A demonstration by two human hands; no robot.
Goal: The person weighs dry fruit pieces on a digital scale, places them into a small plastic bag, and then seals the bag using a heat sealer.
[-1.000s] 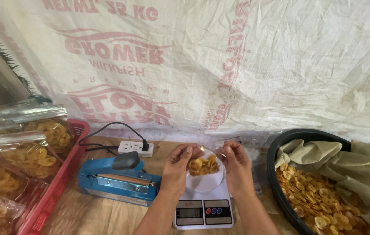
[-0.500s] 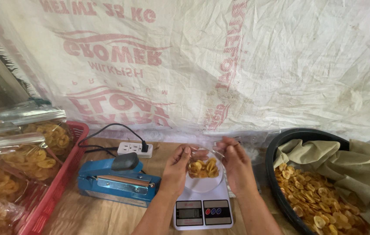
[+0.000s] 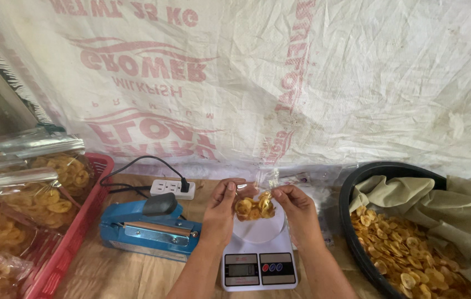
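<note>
Fingers of our left hand (image 3: 221, 207) and right hand (image 3: 296, 207) pinch shut on the top corners of a small clear bag of banana chips (image 3: 254, 206), mouth upward, hanging between them just above the white scale (image 3: 259, 252).

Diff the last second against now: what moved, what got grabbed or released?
Little changed. Both hands, left hand and right hand, keep pinching the clear bag of chips over the white scale; nothing released. The blue sealer and black basin stayed put.
</note>
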